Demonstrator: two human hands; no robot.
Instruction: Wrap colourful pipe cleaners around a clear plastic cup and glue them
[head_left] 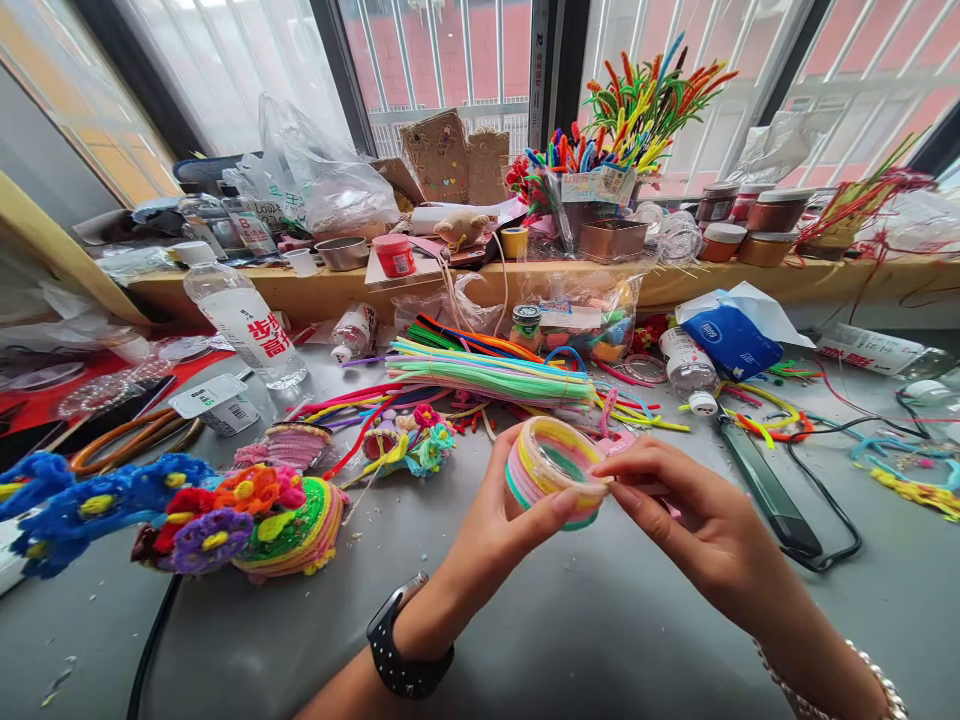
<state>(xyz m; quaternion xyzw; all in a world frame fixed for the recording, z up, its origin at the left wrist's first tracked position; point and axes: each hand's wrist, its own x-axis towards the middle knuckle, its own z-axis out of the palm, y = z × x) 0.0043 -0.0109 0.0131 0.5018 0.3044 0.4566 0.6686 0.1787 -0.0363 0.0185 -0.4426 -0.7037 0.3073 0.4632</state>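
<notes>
My left hand (501,528) grips a small round ring (546,455) wound from pastel pipe cleaners in pink, yellow and green, thumb pressed on its rim. A black watch sits on that wrist. My right hand (679,505) pinches the ring's right edge with thumb and forefinger; a bead bracelet is on that wrist. Both hands hover over the grey table (585,630) near its middle. Just behind the ring lies a bundle of pale green and yellow pipe cleaners (487,375).
A finished pipe-cleaner basket with flowers (255,520) and blue flowers (97,500) lie at left. A water bottle (240,315) stands back left. A black bar with a cable (765,490) lies at right. The window ledge (750,280) holds jars, bags and upright pipe cleaners (645,100).
</notes>
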